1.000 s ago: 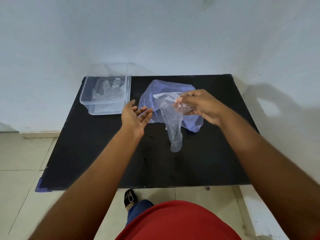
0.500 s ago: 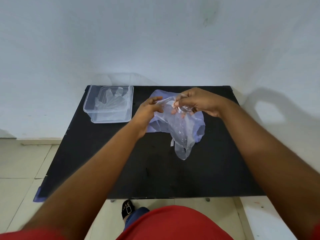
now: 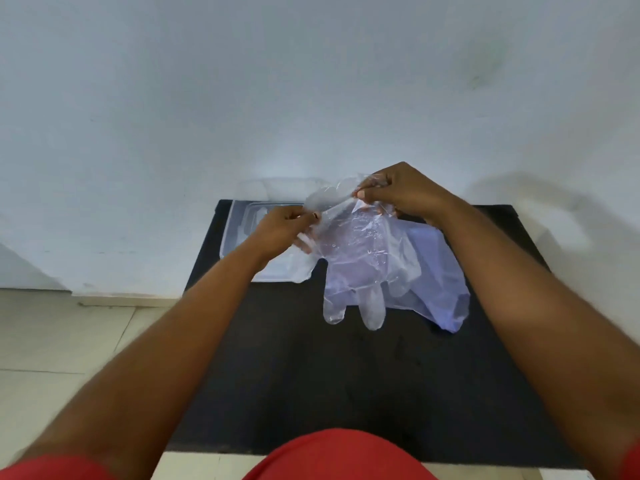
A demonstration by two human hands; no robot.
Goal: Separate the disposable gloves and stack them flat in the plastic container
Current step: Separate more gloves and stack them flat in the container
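A clear disposable glove hangs spread above the black table, fingers pointing down. My left hand pinches its cuff at the left, and my right hand pinches the cuff at the right, a little higher. Behind the glove a bluish plastic bag lies on the table. The clear plastic container stands at the table's back left corner, partly hidden by my left hand; what lies inside it is hard to make out here.
A pale wall rises right behind the table. Tiled floor lies to the left. My red shirt fills the bottom edge.
Both hands have risen and pulled apart, spreading the crumpled glove open and flat. My left hand, empty a second ago, has taken hold of the cuff. The camera has tilted up.
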